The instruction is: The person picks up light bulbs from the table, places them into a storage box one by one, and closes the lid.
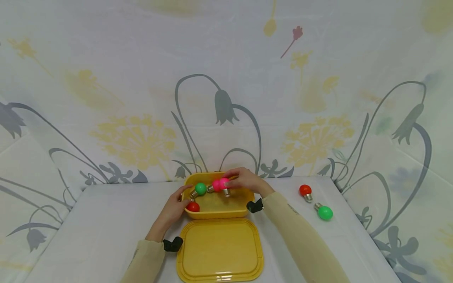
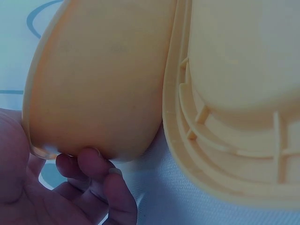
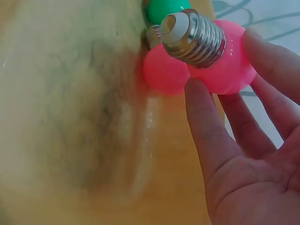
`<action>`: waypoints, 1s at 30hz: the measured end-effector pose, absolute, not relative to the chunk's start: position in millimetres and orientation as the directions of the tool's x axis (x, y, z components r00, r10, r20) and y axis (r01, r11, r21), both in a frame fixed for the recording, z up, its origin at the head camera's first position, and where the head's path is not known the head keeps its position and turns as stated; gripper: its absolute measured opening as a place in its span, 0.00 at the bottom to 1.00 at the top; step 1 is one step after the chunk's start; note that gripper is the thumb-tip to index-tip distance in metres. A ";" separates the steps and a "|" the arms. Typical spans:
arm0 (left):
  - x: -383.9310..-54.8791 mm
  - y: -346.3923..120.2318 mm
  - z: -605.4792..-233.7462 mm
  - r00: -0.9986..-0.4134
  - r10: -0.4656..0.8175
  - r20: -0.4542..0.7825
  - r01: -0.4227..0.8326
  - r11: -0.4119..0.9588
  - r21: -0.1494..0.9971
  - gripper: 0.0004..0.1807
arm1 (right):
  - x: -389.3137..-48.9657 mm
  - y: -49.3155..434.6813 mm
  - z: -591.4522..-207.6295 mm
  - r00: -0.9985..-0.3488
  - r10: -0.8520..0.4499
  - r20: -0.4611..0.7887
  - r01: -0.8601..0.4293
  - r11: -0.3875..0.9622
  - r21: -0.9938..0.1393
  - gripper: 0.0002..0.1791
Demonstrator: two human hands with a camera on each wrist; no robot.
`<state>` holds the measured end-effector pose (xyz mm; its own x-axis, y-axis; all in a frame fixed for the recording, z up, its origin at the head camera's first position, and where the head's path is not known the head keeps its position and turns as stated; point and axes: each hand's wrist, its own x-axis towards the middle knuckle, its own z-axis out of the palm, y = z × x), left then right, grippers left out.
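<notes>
My right fingers (image 3: 201,117) pinch a pink bulb (image 3: 229,63) over the box (image 1: 216,215), beside a second pink bulb (image 3: 164,72); my left fingers (image 2: 96,163) grip the box's side! Marks on my right sleeve (image 1: 301,234)? Too small to read.

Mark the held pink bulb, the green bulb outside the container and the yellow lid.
Held pink bulb (image 3: 233,58), right wrist view, on its globe.
Outside green bulb (image 1: 325,213), head view, on its globe.
Yellow lid (image 1: 220,250), head view, flat middle.
</notes>
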<state>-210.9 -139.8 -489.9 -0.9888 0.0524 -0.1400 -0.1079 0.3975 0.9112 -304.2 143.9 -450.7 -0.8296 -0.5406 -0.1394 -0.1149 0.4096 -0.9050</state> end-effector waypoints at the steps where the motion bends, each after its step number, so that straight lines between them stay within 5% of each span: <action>1: -210.8 -139.7 -489.6 -0.989 0.054 -0.140 -0.107 0.395 0.912 0.29 | -305.1 142.8 -451.2 -0.829 -0.542 -0.138 -0.117 0.409 -0.905 0.19; 30: -210.9 -139.4 -491.2 -0.989 0.047 -0.140 -0.111 0.395 0.912 0.29 | -311.1 129.4 -469.3 -0.708 -0.624 -0.332 0.022 0.450 -0.893 0.20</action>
<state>-210.9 -139.4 -491.2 -0.9890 0.0465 -0.1404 -0.1109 0.3953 0.9118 -311.1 129.4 -469.3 -0.7076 -0.6236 -0.3323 0.0224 0.4503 -0.8926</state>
